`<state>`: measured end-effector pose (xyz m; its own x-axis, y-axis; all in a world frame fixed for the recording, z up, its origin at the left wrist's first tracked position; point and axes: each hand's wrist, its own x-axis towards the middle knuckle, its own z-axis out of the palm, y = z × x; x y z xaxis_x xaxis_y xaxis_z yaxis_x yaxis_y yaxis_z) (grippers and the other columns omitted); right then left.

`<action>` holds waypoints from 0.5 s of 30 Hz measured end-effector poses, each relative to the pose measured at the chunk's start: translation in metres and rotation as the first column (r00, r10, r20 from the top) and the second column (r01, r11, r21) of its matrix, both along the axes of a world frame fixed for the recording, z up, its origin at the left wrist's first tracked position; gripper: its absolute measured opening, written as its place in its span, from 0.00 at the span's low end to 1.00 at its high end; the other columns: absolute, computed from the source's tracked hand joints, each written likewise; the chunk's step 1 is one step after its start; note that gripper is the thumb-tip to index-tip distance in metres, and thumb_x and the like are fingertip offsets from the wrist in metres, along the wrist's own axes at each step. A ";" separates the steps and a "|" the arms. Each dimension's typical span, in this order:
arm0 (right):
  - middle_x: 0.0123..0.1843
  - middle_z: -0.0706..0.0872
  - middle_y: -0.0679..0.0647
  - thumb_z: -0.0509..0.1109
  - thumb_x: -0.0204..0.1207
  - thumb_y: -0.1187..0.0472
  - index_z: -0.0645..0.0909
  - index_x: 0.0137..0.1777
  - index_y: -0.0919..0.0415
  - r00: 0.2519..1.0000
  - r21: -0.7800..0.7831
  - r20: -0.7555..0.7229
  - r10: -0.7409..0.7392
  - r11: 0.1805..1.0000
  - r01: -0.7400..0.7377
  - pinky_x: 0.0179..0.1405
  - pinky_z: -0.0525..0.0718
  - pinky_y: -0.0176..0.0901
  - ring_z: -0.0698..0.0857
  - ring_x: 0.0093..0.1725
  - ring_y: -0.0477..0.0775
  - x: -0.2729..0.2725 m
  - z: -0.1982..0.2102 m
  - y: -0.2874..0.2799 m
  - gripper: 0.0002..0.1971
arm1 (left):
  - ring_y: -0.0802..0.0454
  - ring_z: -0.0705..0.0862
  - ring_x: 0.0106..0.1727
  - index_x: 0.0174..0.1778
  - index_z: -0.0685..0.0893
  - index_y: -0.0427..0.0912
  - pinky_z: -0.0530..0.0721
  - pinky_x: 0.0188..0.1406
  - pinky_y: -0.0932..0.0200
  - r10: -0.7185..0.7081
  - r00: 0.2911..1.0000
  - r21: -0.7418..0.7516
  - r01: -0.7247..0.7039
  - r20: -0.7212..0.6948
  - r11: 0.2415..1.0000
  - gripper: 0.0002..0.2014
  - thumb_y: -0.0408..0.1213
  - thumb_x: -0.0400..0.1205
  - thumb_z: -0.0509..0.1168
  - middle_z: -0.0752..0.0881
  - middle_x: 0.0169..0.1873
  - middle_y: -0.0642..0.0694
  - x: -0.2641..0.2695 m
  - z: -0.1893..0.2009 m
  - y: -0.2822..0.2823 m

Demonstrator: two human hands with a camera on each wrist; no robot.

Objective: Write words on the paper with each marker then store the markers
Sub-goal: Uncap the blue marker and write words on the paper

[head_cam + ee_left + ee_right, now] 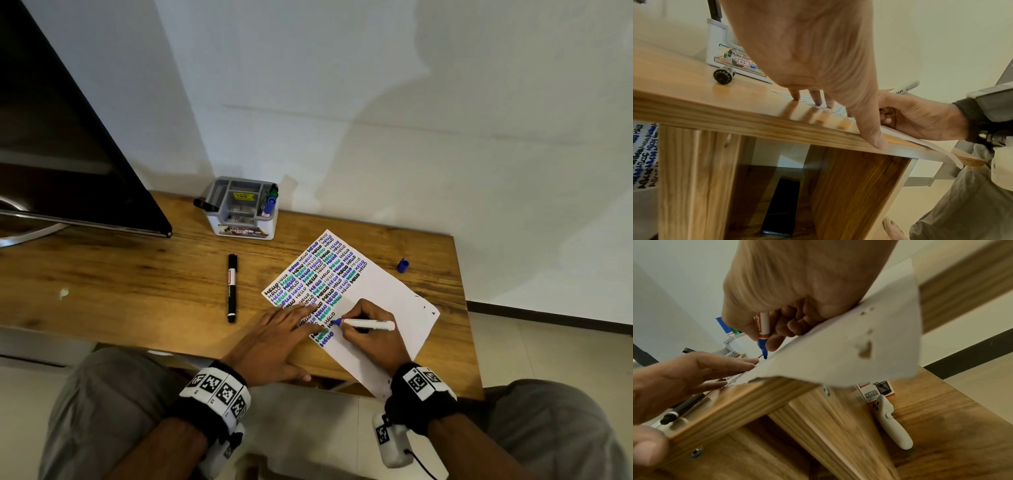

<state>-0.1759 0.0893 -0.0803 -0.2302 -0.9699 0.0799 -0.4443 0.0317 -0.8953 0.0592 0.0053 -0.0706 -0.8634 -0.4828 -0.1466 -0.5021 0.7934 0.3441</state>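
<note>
A white paper covered with rows of "HELLO" lies on the wooden table. My right hand grips a blue-tipped white marker, its tip touching the paper. My left hand lies flat, with its fingers pressing on the sheet's left edge. A capped black marker lies left of the paper. The blue cap sits off to the right. A grey organiser box at the back holds a blue marker and a green one.
A dark monitor stands at the back left on the table. The white wall rises right behind the table. Under the tabletop, a shelf holds a dark phone, a white controller and a small printed box.
</note>
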 end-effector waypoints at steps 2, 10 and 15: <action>0.40 0.88 0.38 0.81 0.73 0.67 0.85 0.43 0.62 1.000 -0.012 -0.023 0.011 1.000 -0.011 0.40 0.83 0.25 0.88 0.42 0.41 0.001 0.002 0.000 0.07 | 0.54 0.47 0.87 0.80 0.60 0.65 0.50 0.84 0.48 -0.001 1.000 0.002 0.001 -0.006 1.000 0.42 0.70 0.71 0.67 0.50 0.87 0.57 0.000 -0.001 -0.001; 0.42 0.91 0.48 0.81 0.73 0.64 0.85 0.43 0.60 1.000 0.011 0.013 0.004 1.000 -0.005 0.41 0.88 0.38 0.89 0.43 0.49 -0.003 -0.003 0.000 0.07 | 0.54 0.48 0.86 0.80 0.59 0.65 0.51 0.84 0.47 -0.005 1.000 0.002 0.005 -0.008 1.000 0.42 0.70 0.71 0.66 0.51 0.86 0.56 0.000 -0.001 -0.001; 0.42 0.91 0.48 0.81 0.73 0.67 0.85 0.44 0.63 1.000 -0.007 0.030 0.004 1.000 -0.004 0.41 0.86 0.32 0.89 0.44 0.46 -0.002 0.000 0.000 0.06 | 0.53 0.49 0.86 0.80 0.60 0.65 0.51 0.84 0.46 -0.001 1.000 0.021 0.002 -0.012 1.000 0.42 0.69 0.71 0.67 0.51 0.86 0.56 0.000 0.000 0.000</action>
